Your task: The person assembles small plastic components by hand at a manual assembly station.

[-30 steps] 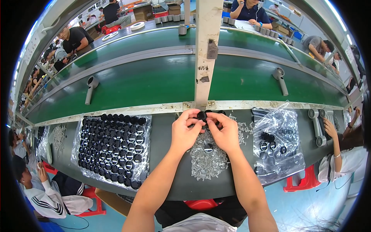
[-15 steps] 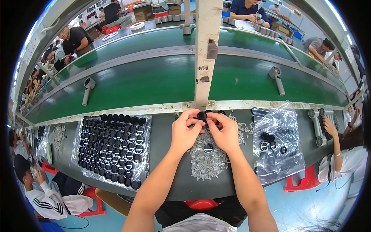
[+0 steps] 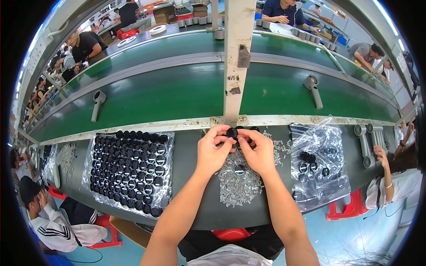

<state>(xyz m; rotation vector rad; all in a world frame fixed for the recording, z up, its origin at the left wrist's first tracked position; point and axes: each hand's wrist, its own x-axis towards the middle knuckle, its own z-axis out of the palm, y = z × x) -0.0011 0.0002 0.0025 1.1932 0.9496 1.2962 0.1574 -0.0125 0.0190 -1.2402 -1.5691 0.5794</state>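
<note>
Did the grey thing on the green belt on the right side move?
Yes. The grey device slid left along the green belt, closer to the fixed upright post.

Grey bench carries black caps, grey pieces, plastic bag

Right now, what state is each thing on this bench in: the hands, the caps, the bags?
left hand: pinching a small black round cap
right hand: fingertips on the same cap
black caps on the left sheet: set out in neat rows
clear bag on the right: crumpled, a few black caps inside
small grey parts: loose pile under the hands
green conveyor belt: carrying grey handheld devices
</note>
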